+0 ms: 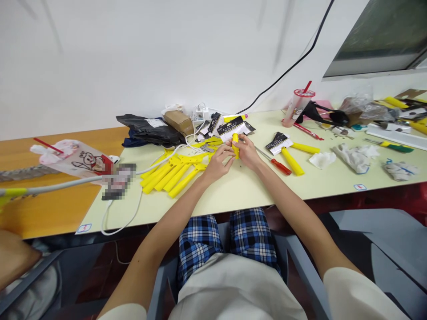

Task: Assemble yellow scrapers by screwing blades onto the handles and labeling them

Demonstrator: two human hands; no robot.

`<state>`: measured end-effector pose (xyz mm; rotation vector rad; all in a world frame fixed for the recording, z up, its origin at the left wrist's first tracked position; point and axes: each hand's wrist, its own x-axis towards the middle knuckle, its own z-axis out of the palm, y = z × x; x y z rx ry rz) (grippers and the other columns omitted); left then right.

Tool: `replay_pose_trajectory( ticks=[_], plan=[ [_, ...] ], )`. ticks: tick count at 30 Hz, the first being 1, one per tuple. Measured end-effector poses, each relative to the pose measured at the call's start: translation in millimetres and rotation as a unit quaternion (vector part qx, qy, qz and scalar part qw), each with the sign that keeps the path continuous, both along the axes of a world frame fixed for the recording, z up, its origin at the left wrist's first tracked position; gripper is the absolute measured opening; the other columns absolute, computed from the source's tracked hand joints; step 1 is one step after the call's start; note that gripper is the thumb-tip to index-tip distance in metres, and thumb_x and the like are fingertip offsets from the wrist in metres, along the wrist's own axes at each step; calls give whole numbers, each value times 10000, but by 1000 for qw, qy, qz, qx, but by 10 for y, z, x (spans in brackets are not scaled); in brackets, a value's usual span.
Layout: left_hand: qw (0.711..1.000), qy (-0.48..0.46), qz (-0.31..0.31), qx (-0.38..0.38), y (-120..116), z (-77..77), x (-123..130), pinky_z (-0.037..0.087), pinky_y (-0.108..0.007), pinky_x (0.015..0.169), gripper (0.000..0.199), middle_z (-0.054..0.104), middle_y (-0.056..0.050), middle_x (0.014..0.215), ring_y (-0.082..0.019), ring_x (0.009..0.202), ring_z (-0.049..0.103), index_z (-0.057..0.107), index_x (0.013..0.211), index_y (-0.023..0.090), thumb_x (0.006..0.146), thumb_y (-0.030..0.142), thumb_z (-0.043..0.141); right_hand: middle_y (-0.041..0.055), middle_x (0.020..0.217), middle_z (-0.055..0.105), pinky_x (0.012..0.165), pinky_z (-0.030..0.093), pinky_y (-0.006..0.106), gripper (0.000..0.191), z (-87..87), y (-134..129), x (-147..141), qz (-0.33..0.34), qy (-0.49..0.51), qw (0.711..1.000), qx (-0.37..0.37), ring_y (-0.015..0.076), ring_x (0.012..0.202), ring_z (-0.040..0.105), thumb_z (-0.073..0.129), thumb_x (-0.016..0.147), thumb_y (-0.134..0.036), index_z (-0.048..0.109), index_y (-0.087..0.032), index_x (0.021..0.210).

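Watching someone at the pale worktop (230,193), and they've got a stubby yellow plastic piece (235,146) standing nearly upright between both hands. The right grip (247,153) is closed around it, while the left grip (216,163) presses in from the other side, so it's held right in the middle. Just right of the hands, a red-handled screwdriver (280,166) lies beside a long yellow handle (292,161), with a black-and-white card packet (279,143) just behind. Left of the hands there's a heap of long yellow plastic parts (168,175). Further right, you can spot a crumpled white cloth (355,158) and a plastic cup with a red straw (299,106).
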<state>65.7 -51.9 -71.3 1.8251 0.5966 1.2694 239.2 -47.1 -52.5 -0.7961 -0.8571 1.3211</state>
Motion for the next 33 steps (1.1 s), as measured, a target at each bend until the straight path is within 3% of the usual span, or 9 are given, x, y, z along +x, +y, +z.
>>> replay_pose_trajectory(
  ticks=[5,9,14,19,22,25,33],
  plan=[
    [995,-47,42,-76,-63,51,26,464,-471,1237,180,743,-109,1185,-308,1264,673,836,1020,271,859,223,900,-43,851,649,677,565,272,672,28,18,28,-50,-9,999,4,127,726,621,1016,642,-688,558,-265,893],
    [982,-107,97,-123,-56,39,51,555,-350,1003,302,759,-95,1173,-250,1123,720,785,1133,256,875,308,932,-55,798,608,538,473,253,657,56,-30,38,-15,-31,999,8,100,603,537,991,711,-720,554,-263,892],
    [956,-177,82,-219,46,-32,81,588,-318,845,517,799,-48,1054,-226,972,789,666,1200,265,826,421,988,-49,719,585,474,429,276,665,47,-110,-38,17,-139,990,16,113,523,513,893,782,-829,548,-267,869],
    [931,-232,86,-266,129,-20,63,618,-349,899,570,832,-74,1084,-263,1090,823,665,1167,231,772,437,1021,-27,701,565,541,411,299,658,3,-158,-73,-10,-293,951,97,144,571,496,675,918,-913,591,-264,844],
    [926,-246,87,-274,146,15,34,628,-341,905,560,843,-100,1149,-262,1124,824,692,1148,216,765,463,1019,-5,746,584,673,441,307,630,-28,-165,-57,-26,-363,919,149,174,682,504,576,1014,-870,630,-263,857],
    [919,-262,73,-285,157,27,14,640,-326,912,529,839,-88,1176,-232,1087,823,709,1091,213,744,449,1030,10,830,631,747,454,314,547,-56,-153,-48,-24,-395,901,177,193,757,531,580,1057,-794,700,-263,997],
    [883,-337,44,-323,204,7,-40,587,-346,1089,541,816,-6,1076,-167,1060,812,602,1027,238,719,317,1040,2,887,672,643,504,307,523,-110,-150,-51,2,-354,922,157,182,673,600,740,1001,-692,705,-297,1342]
  ],
)
